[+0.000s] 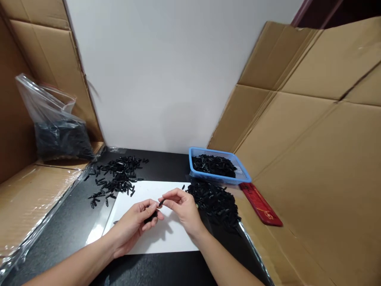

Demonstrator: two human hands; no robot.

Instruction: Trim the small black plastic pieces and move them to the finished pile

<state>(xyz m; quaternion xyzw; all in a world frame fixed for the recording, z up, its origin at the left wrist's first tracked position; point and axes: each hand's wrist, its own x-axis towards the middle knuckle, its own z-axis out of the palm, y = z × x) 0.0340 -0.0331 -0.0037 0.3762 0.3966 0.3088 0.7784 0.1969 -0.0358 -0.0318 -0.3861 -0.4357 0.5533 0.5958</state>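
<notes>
- Head view: we hold our left hand (135,224) and right hand (181,208) close together above the white sheet (166,238) on the black table (74,222).
- Our left hand is curled around some black pieces (150,217).
- Our right fingers pinch one small black piece (161,203).
- A loose pile (217,202) lies just right of our hands, a scattered pile (117,176) to the left.
- The blue basket (218,165) and a plastic bag (58,127) also hold black pieces.

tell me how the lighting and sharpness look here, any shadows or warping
Head view: soft, even light; the hands cast a faint shadow on the white sheet; the small black part they pinch is too tiny to make out; wide-angle stretch bends the cardboard edges.
</notes>
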